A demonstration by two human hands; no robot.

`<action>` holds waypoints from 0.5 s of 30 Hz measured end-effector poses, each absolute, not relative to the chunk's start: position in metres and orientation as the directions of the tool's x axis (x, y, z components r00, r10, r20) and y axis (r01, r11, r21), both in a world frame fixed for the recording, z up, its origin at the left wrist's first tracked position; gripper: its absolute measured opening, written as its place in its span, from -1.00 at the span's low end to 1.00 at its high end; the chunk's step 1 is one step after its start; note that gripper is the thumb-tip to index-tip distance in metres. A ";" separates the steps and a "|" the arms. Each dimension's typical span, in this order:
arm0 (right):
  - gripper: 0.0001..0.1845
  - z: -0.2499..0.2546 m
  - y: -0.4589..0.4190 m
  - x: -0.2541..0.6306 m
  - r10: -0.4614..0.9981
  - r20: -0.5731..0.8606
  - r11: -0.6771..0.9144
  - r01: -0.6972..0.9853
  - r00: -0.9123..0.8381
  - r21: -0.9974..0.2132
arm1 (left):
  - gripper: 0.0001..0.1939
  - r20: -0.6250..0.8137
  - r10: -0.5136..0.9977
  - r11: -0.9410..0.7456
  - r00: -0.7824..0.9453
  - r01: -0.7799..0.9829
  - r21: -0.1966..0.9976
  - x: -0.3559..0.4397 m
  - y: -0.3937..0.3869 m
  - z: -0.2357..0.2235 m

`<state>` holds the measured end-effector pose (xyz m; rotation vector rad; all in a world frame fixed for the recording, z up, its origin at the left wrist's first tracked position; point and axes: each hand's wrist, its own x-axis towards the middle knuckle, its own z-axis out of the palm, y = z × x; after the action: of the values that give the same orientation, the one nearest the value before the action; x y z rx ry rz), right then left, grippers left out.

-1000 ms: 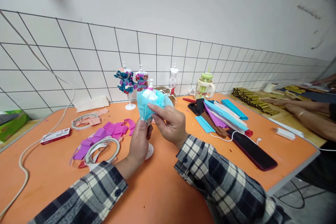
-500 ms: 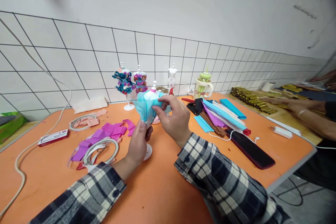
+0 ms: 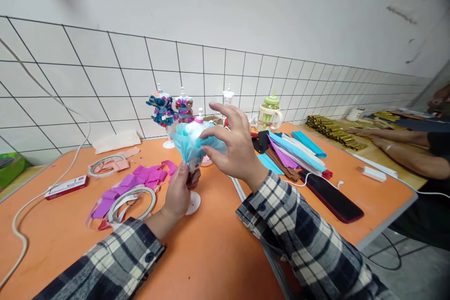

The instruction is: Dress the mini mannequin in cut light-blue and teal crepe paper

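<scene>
Our left hand [image 3: 178, 193] has its fingers wrapped round the form [image 3: 195, 127], just below its gathered blue paper [image 3: 183, 143]. Our right hand [image 3: 236, 149] keeps to the paper's right side, fingers spread; we cannot tell whether they touch it. We see the form nearly upright over the orange worktop [image 3: 218, 243], between purple scraps [image 3: 147, 176] and a phone [image 3: 332, 199]. Behind stand 3 other forms [image 3: 161, 110].
</scene>
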<state>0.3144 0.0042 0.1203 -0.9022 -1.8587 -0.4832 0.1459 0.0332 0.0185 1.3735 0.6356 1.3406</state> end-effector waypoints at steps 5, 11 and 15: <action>-0.91 0.125 0.002 0.316 0.372 0.899 0.639 0.767 -0.231 -0.067 | -0.39 0.395 0.890 -0.341 0.230 -0.240 0.909 0.147 0.031 0.019; -0.90 0.128 0.001 0.316 0.406 0.897 0.674 0.720 -0.176 -0.164 | -0.40 0.417 0.881 -0.379 0.222 -0.198 0.904 0.150 0.025 0.025; -0.89 0.131 0.003 0.322 0.415 0.891 0.681 0.712 -0.183 -0.171 | -0.41 0.416 0.884 -0.381 0.213 -0.187 0.906 0.149 0.027 0.025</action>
<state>0.3219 0.0027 0.1305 -0.8946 -1.8122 -0.3432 0.1495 0.0272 0.0248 1.4996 0.6930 1.3656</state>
